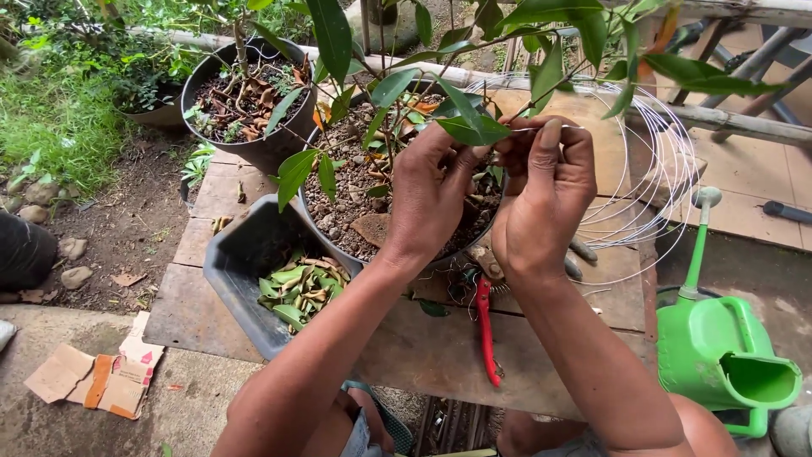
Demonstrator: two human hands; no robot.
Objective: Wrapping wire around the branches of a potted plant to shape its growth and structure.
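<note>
Centre frame: left hand [431,199] fingers closed on plant stem [385,127] | right hand [545,182] fingers pinching silver wire [651,182] | potted plant [355,203] on tabletop [423,347] | red pruners [485,326] below.

Both hands: left hand [431,199], right hand [545,199] pinch silver wire [660,182] above potted plant [381,169].

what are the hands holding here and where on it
Both hands, left and right, pinch the free end of a thin coiled wire above the pot.
</note>
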